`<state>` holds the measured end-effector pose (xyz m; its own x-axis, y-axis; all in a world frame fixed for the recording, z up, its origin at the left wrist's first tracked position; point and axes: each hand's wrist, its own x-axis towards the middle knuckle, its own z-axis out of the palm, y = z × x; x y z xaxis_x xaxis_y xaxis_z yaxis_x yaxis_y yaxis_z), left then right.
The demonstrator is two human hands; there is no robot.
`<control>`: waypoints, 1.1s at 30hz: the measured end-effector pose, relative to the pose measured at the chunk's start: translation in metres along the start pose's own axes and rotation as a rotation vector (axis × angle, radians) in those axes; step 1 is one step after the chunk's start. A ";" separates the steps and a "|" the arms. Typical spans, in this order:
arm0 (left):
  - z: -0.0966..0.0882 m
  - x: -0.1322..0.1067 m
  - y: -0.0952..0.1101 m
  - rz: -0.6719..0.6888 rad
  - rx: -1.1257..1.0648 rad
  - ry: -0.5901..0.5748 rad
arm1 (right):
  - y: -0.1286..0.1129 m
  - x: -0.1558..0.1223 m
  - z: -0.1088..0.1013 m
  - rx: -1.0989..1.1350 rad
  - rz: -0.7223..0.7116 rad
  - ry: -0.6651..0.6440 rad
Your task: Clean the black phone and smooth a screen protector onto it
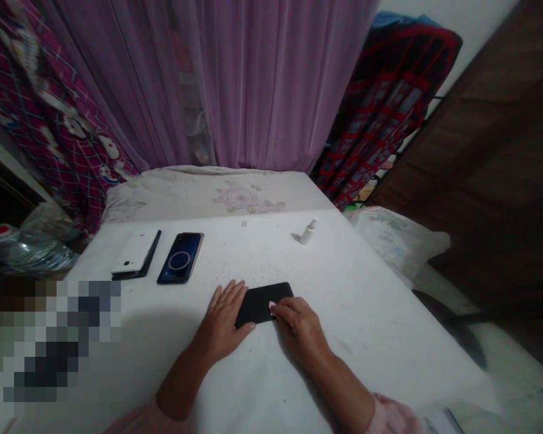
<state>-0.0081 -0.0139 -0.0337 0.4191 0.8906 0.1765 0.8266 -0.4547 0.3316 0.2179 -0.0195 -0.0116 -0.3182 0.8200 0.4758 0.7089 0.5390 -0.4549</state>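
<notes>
A black phone (pixel 259 303) lies flat on the white-covered table, its screen or back facing up. My left hand (pixel 224 319) holds its left end, thumb along the near edge and the fingers stretched out at the far corner. Between the pinched fingers of my right hand (pixel 303 328) is a small pale pink piece of cloth or paper (pixel 272 306), pressed on the phone's right part. My right hand covers the near right corner.
Farther left lie a blue phone (pixel 180 259) and a white phone (pixel 133 252) stacked on a dark one. A small white spray bottle (pixel 308 231) stands back right. A tiny pale block (pixel 244 223) sits near the back. The table's edge (pixel 402 301) slopes down the right side.
</notes>
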 end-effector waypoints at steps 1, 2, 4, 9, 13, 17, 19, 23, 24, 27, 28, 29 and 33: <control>0.000 0.000 0.000 0.002 0.003 0.001 | 0.002 0.005 0.003 -0.008 0.001 -0.005; 0.000 0.001 0.000 0.005 0.007 0.000 | 0.004 0.011 0.007 -0.016 0.005 -0.008; 0.000 0.002 0.001 0.011 0.019 -0.007 | 0.009 0.026 0.017 -0.037 0.024 -0.005; 0.000 0.002 0.003 -0.010 0.041 -0.007 | 0.016 0.049 0.031 -0.074 0.099 -0.003; 0.000 0.003 0.005 -0.037 0.047 -0.022 | 0.003 0.023 0.020 -0.038 0.048 0.012; 0.002 0.002 0.005 -0.031 0.046 -0.001 | -0.012 -0.011 0.004 0.010 0.030 0.013; 0.003 0.002 0.004 -0.019 0.051 0.013 | -0.016 -0.014 0.005 0.021 0.038 0.022; 0.004 0.001 0.001 0.013 0.059 0.025 | -0.019 0.008 0.024 -0.006 0.035 0.041; 0.005 0.001 0.000 0.018 0.060 0.025 | -0.019 0.015 0.029 -0.021 0.039 0.048; 0.005 0.001 -0.001 0.022 0.059 0.033 | -0.013 0.029 0.037 -0.064 0.066 0.061; 0.006 0.001 -0.001 0.022 0.058 0.041 | -0.009 0.030 0.036 -0.082 0.083 0.064; 0.006 0.001 -0.002 0.021 0.057 0.049 | -0.003 0.029 0.032 -0.104 0.106 0.069; 0.006 0.001 -0.002 0.010 0.049 0.044 | 0.026 0.018 0.009 -0.198 0.227 0.117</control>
<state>-0.0068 -0.0120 -0.0396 0.4114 0.8844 0.2205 0.8402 -0.4618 0.2844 0.2249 0.0115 -0.0219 -0.0715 0.8812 0.4673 0.8658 0.2874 -0.4096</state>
